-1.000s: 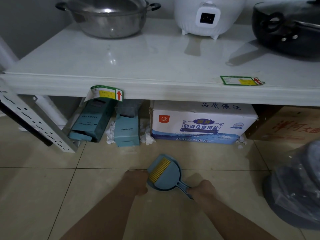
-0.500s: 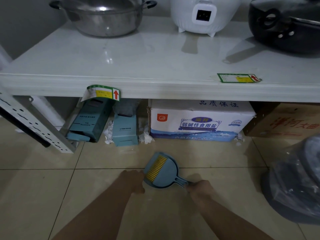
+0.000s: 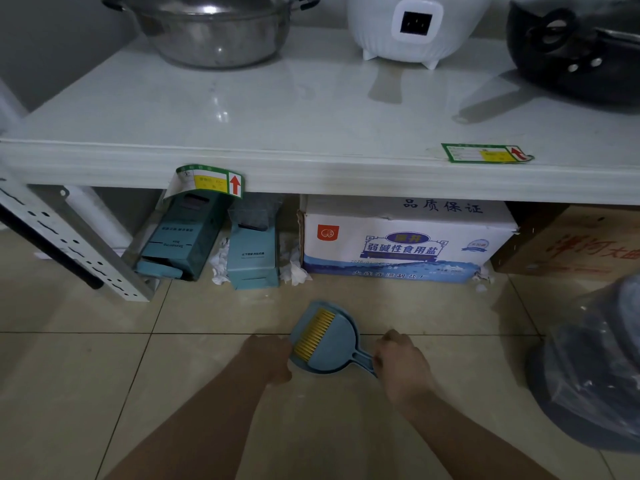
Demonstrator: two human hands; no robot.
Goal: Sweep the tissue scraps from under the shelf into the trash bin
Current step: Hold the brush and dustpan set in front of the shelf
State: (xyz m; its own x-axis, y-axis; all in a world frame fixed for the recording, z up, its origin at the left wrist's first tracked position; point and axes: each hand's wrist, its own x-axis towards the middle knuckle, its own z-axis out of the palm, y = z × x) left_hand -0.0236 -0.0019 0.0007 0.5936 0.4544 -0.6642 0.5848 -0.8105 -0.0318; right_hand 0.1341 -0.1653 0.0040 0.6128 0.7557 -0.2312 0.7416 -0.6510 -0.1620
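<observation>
The white shelf (image 3: 311, 116) spans the whole view, and the bag-lined trash bin (image 3: 595, 375) stands on the floor to my right. Under the shelf sit a white salt carton (image 3: 398, 244) and, to its left, two teal boxes (image 3: 183, 237). On the tiles in front lies the blue dustpan (image 3: 332, 348) with the yellow-bristled brush (image 3: 315, 336) resting in it. My right hand (image 3: 403, 365) curls round the pan's handle. My left hand (image 3: 268, 358) is fisted against the pan's left rim, and I cannot tell what it grips. The tissue scraps (image 3: 294, 270) are wedged low in the gaps: between the teal boxes, between the right teal box and the carton, and at the carton's right corner.

The gaps look tight, so I judge a hard brush stroke could push the wads deeper behind the boxes or knock the leaning left box. Tissue is light and could slide off the pan on the way to the bin.

The carton top reads 品质保证 and its front reads 弱碱性食用盐. The left teal box reads "Seasoning box", upside down.
</observation>
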